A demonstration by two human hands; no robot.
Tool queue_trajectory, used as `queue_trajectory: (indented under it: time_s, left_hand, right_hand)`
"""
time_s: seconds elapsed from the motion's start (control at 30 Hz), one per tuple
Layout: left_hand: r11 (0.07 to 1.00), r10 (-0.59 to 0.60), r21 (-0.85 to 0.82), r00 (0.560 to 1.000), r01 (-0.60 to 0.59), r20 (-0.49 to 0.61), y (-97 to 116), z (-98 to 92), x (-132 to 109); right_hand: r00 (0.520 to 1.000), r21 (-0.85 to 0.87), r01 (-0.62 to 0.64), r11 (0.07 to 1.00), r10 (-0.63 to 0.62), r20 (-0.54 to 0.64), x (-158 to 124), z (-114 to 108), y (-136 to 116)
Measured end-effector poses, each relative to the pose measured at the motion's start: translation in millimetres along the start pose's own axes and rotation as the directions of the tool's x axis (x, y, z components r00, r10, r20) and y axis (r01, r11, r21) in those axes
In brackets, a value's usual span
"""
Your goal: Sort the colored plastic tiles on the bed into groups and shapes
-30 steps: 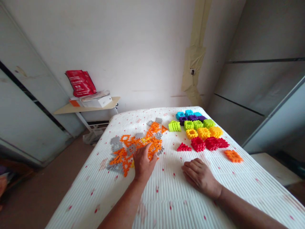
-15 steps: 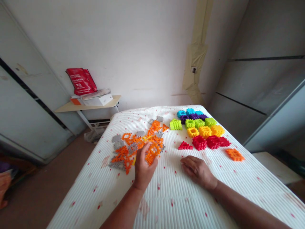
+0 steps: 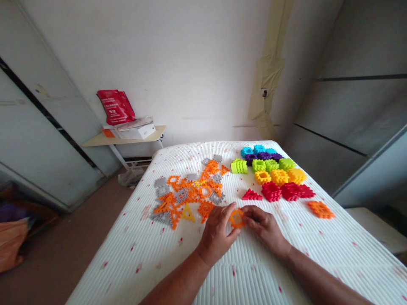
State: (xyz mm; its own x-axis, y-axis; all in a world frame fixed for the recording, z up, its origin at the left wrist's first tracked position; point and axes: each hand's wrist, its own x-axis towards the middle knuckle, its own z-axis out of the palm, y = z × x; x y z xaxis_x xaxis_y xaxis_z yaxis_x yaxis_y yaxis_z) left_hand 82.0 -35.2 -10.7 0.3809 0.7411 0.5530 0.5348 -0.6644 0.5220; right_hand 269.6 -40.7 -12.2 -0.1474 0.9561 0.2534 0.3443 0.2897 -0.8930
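Between my two hands is an orange interlocking tile (image 3: 237, 218) with notched edges and window-like holes. My left hand (image 3: 218, 228) grips its left side, fingers above and thumb below. At its right edge are the curled fingers of my right hand (image 3: 265, 228), closed against the tile; the fingertips are partly hidden. Left of my hands lies a loose pile of orange tiles (image 3: 190, 192) and grey tiles (image 3: 160, 182), with a yellow triangle tile (image 3: 188, 213) at its near side. A separate stack of orange tiles (image 3: 320, 209) lies to the right.
Colour-sorted stacks stand on the right: red tiles (image 3: 271, 192), yellow tiles (image 3: 280, 176), green tiles (image 3: 239, 166), purple tiles (image 3: 263, 156) and blue tiles (image 3: 246, 151). A white quilted cover (image 3: 127, 258) lies beneath. Behind left, a small table (image 3: 95, 140) holds a red bag (image 3: 115, 106).
My left hand has carried the orange tile from the pile rightward and nearer, up to my right hand. My right hand stays about where it was, its fingers now at the tile.
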Motion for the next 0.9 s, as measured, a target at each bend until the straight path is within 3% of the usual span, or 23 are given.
queue_trajectory:
  time_s: [0.17, 0.3, 0.4, 0.5, 0.6, 0.9]
  left_hand:
    - [0.961, -0.199, -0.189, 0.979, 0.202, 0.035, -2, 1.0, 1]
    - [0.822, -0.408, -0.390, 0.907, 0.416, 0.107, 3, 2.6, 3]
    - [0.714, -0.495, -0.484, 0.854, 0.506, 0.162, 6, 3.0, 3]
    - [0.658, -0.536, -0.534, 0.828, 0.532, 0.164, 5, 4.1, 2]
    - [0.623, -0.556, -0.571, 0.816, 0.534, 0.156, 1, 5.5, 1]
    - [0.585, -0.550, -0.617, 0.817, 0.526, 0.175, -2, 8.1, 1]
  right_hand:
    - [0.999, -0.041, 0.035, 0.999, -0.035, 0.005, -1, -2, 1]
    - [0.993, -0.196, 0.117, 0.974, -0.117, 0.013, -2, 0, -3]
    - [0.976, -0.318, 0.213, 0.924, -0.213, 0.034, -5, 0, -10]
    - [0.941, -0.435, 0.335, 0.836, -0.321, 0.110, -9, 0, -14]
    - [0.925, -0.533, 0.372, 0.760, -0.349, 0.148, -12, 5, -12]
    - [0.935, -0.585, 0.328, 0.741, -0.342, 0.091, -11, 10, -9]
